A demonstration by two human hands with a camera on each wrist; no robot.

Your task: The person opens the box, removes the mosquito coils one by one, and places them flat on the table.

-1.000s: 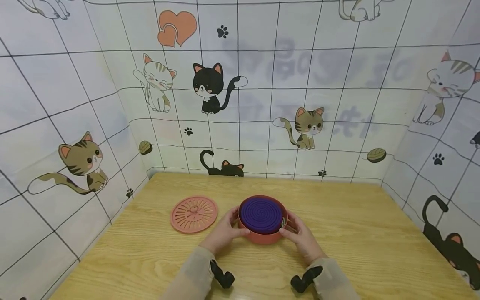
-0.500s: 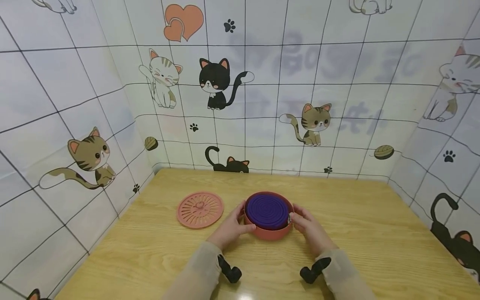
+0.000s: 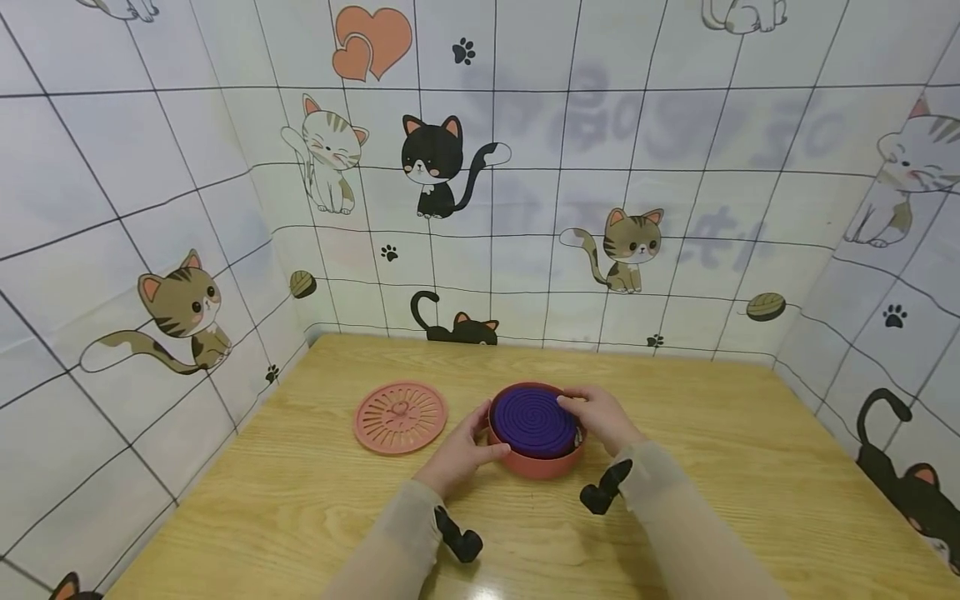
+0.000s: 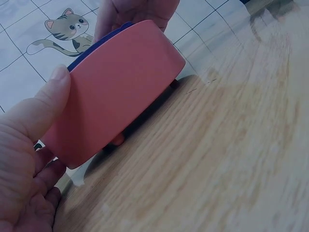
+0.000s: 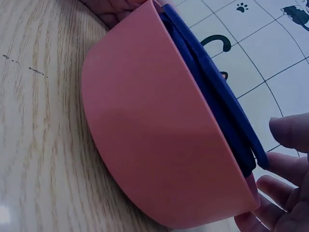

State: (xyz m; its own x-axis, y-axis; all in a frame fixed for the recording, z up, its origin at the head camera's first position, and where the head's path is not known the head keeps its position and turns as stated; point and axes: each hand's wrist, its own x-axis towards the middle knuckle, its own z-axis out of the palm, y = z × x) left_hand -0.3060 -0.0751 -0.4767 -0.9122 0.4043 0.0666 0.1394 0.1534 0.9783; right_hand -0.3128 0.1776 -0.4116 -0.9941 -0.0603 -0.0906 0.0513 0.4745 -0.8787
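A round pink mosquito coil holder (image 3: 536,468) stands on the table, with purple mosquito coils (image 3: 534,421) stacked in it and reaching up past its rim. My left hand (image 3: 467,454) grips the holder's left side, thumb at the front and fingers round the side. At the right edge of the coils is my right hand (image 3: 600,414). In the right wrist view its index finger is right at the edge of the top coil (image 5: 227,92), while the thumb stands a little apart. A small greyish bit (image 3: 578,437) shows in the gap on the right.
A pink slotted lid (image 3: 400,418) with a small central knob lies flat left of the holder. The wooden table (image 3: 712,467) meets cat-printed walls (image 3: 525,275) at the back and sides. Black camera mounts (image 3: 459,537) sit on both sleeves.
My right hand has left the holder's right side and moved up and inward to the coils' edge. The left hand keeps its hold. The head view has shifted slightly.
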